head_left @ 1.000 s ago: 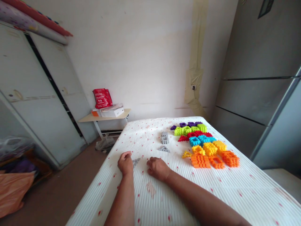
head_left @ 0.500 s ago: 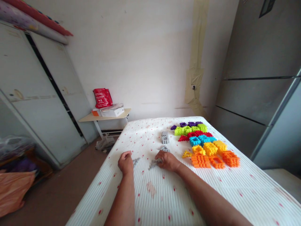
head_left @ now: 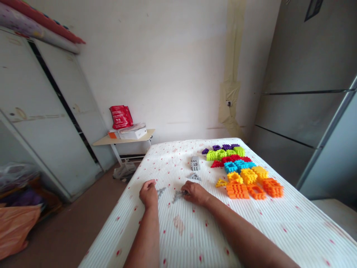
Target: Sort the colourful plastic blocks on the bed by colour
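My right hand (head_left: 196,192) is closed, its fingertips pinching a grey interlocking block piece (head_left: 177,196) low over the bed-like surface. To its left, my left hand (head_left: 148,193) has curled fingers and rests on the surface. Another grey block piece (head_left: 161,192) shows at this hand's inner edge; whether the fingers grip it is hidden. Just beyond the right hand lies a flat grey triangular piece (head_left: 193,176). Farther back stands a stack of grey square pieces (head_left: 195,163).
Right of my hands, block pieces lie grouped by colour: orange (head_left: 237,190), yellow (head_left: 249,176), blue (head_left: 231,167), red (head_left: 216,163), green (head_left: 220,154) and purple (head_left: 227,147). A small side table (head_left: 104,142) stands back left; a grey refrigerator (head_left: 301,115) stands right.
My right hand has shifted slightly left with the grey piece, uncovering more of the grey triangular piece behind it. The left hand has hardly moved.
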Demonstrator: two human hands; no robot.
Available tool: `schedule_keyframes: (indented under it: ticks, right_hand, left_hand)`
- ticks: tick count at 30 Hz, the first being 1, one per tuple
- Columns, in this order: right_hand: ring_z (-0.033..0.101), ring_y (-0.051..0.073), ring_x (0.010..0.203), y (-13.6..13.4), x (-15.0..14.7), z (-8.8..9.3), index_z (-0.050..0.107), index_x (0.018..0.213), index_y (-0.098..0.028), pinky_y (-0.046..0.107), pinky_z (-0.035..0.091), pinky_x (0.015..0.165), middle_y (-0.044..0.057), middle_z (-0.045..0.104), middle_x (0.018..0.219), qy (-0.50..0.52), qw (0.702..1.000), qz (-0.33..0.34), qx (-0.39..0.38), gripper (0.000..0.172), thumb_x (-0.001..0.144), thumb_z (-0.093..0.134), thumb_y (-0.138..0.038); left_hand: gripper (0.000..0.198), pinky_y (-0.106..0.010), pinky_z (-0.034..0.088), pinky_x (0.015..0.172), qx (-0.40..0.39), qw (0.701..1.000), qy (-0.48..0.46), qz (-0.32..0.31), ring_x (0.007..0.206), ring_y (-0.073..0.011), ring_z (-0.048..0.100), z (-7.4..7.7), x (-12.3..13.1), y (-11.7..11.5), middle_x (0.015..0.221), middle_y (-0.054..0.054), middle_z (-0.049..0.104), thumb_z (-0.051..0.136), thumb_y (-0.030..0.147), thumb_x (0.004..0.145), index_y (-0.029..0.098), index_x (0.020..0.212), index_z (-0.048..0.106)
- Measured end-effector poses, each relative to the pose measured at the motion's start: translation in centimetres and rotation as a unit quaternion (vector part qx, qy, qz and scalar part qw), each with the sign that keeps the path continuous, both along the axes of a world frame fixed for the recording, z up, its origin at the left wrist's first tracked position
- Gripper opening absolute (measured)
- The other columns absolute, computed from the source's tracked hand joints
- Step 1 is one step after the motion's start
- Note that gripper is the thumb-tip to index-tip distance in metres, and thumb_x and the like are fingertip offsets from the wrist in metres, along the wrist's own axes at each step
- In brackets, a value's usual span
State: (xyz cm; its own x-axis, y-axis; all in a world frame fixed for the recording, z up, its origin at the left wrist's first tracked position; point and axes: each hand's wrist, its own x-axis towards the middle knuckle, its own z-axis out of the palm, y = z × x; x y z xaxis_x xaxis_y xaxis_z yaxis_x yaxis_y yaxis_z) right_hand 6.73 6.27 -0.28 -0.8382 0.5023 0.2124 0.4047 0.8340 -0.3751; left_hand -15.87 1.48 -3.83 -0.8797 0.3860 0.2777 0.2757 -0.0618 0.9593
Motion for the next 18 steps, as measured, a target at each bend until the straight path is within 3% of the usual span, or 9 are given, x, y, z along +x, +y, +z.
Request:
schedule_keyframes:
  ticks: [5,9,15,18]
  right_hand:
    - [0.059,0.013,0.074,0.1,-0.4,-0.3,0.068,0.079,-0.016,0.021,0.041,0.067,0.004,0.065,0.082,0.015,1.000,-0.006,0.001,0.018,0.070,0.056,-0.005]
    - [0.059,0.013,0.078,0.4,0.0,0.4,0.067,0.083,-0.015,0.021,0.041,0.070,0.005,0.065,0.083,0.049,0.998,-0.033,0.009,0.020,0.074,0.053,-0.005]
    - [0.058,0.014,0.081,2.7,2.5,1.2,0.067,0.087,-0.017,0.021,0.041,0.073,0.006,0.064,0.088,0.111,0.967,-0.224,0.046,0.019,0.081,0.050,-0.009]
    - [0.058,0.015,0.077,3.6,3.4,1.0,0.067,0.084,-0.016,0.021,0.039,0.070,0.007,0.064,0.086,0.094,0.959,-0.264,0.042,0.019,0.080,0.050,-0.008]
  left_hand:
    - [0.014,-0.047,0.049,0.086,-0.002,1.000,0.005,0.000,0.075,-0.0231,0.062,0.1,0.0,0.0,0.069,-0.004,0.067,0.054,0.023,0.061,0.018,0.063,0.067]
    - [0.015,-0.048,0.049,0.086,-0.004,1.000,0.003,0.000,0.075,-0.0235,0.062,0.2,0.1,-0.1,0.069,-0.004,0.067,0.054,0.024,0.061,0.018,0.065,0.067]
    - [0.015,-0.049,0.049,0.087,-0.003,1.000,-0.005,-0.004,0.073,-0.0236,0.062,0.4,0.3,-0.2,0.067,-0.004,0.067,0.053,0.025,0.060,0.018,0.065,0.066]
    - [0.015,-0.050,0.049,0.087,0.000,1.000,-0.009,-0.004,0.072,-0.0233,0.061,0.6,0.4,-0.2,0.066,-0.004,0.066,0.053,0.025,0.060,0.018,0.064,0.066]
